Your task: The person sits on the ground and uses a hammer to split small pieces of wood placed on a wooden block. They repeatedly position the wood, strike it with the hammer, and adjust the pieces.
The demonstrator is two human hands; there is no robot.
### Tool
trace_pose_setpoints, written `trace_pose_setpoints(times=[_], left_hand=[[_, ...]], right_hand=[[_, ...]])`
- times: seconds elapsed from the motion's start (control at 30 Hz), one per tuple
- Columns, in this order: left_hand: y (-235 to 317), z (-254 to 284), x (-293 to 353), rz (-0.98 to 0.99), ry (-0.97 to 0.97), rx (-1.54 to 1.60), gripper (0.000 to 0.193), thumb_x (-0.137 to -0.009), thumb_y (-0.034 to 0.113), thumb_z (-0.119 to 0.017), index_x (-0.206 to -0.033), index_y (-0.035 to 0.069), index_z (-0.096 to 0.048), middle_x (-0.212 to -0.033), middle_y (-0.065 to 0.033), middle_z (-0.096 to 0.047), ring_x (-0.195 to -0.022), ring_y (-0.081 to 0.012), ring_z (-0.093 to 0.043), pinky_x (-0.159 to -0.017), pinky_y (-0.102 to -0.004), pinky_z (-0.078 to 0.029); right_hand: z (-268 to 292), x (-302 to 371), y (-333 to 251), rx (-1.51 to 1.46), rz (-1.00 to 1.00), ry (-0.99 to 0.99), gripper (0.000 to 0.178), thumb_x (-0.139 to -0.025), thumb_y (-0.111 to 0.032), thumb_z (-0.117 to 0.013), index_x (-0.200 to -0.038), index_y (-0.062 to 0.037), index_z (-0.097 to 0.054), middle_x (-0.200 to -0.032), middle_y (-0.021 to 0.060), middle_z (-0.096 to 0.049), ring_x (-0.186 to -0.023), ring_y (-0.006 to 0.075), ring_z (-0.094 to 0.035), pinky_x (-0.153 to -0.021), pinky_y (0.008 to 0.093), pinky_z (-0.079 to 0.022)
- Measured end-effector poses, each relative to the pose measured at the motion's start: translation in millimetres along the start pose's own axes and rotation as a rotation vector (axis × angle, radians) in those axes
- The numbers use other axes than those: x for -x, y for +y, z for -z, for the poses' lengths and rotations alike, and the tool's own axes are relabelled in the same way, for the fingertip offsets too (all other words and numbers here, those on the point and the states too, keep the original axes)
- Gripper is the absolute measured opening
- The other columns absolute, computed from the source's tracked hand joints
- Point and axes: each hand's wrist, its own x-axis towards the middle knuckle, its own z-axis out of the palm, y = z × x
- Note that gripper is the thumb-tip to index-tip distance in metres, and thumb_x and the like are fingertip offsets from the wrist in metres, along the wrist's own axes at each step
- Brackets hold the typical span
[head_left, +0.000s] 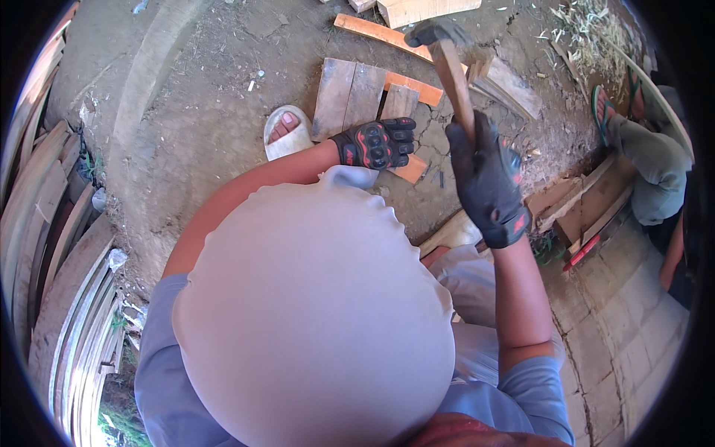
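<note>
My right hand [488, 179], in a black glove with red marks, is closed around the wooden handle of a hammer [453, 78]. The hammer is raised, its dark head above the ground near the far boards. My left hand [377, 144], gloved alike, rests by the near end of several short wooden boards [335, 97]. Its fingers are curled together, and what they hold, if anything, is hidden. Beneath the boards run an orange-brown strip [424, 91] and a shorter orange-brown piece [410, 170] that shows beside my left hand.
A small stack of boards [510, 86] lies beyond the hammer. Long planks [45, 201] are piled at the left. On the right sits another person in grey trousers [659, 164], beside boards and a red-ended tool [581, 253]. A pale rounded cloth surface [313, 313] blocks the lower middle.
</note>
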Motion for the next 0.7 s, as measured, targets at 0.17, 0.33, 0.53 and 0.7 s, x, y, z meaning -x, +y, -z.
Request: trace_pose_setpoints(times=[0.17, 0.33, 0.53, 0.7], left_hand=[[-1, -15, -5, -0.043, 0.086, 0.015, 0.01, -0.09, 0.025, -0.066, -0.093, 0.016, -0.067, -0.111, -0.0037, -0.068, -0.12, -0.0252, -0.063, -0.124, -0.0448, -0.04], [2, 16, -8, -0.118, -0.04, -0.059, 0.017, -0.086, 0.033, -0.071, -0.089, 0.016, -0.069, -0.111, -0.0052, -0.069, -0.12, -0.0287, -0.063, -0.125, -0.0498, -0.038], [3, 17, -9, -0.132, -0.018, -0.135, 0.024, -0.089, 0.04, -0.07, -0.092, 0.015, -0.07, -0.111, -0.0062, -0.069, -0.122, -0.0302, -0.063, -0.125, -0.0521, -0.038], [3, 20, -6, -0.135, 0.014, -0.089, 0.019, -0.085, 0.036, -0.074, -0.089, 0.018, -0.067, -0.109, -0.0034, -0.068, -0.117, -0.0266, -0.065, -0.124, -0.0494, -0.041]], right_hand=[[-70, 35, 44, 0.142, -0.005, 0.007, 0.027, -0.105, -0.027, -0.065, -0.124, -0.0072, -0.063, -0.086, 0.0222, -0.071, -0.075, 0.043, -0.071, -0.064, 0.0525, -0.054], [-63, 41, 17, -0.005, 0.016, 0.158, 0.026, -0.105, -0.022, -0.065, -0.125, -0.0061, -0.063, -0.087, 0.0218, -0.072, -0.08, 0.044, -0.072, -0.066, 0.0519, -0.055], [-79, 35, 38, 0.181, -0.085, -0.062, 0.031, -0.104, -0.022, -0.066, -0.129, -0.0048, -0.062, -0.094, 0.0243, -0.073, -0.083, 0.0455, -0.073, -0.069, 0.0534, -0.056], [-55, 42, 20, 0.028, 0.001, 0.193, 0.033, -0.104, -0.024, -0.066, -0.131, -0.0054, -0.061, -0.09, 0.0223, -0.073, -0.079, 0.0438, -0.073, -0.068, 0.0528, -0.056]])
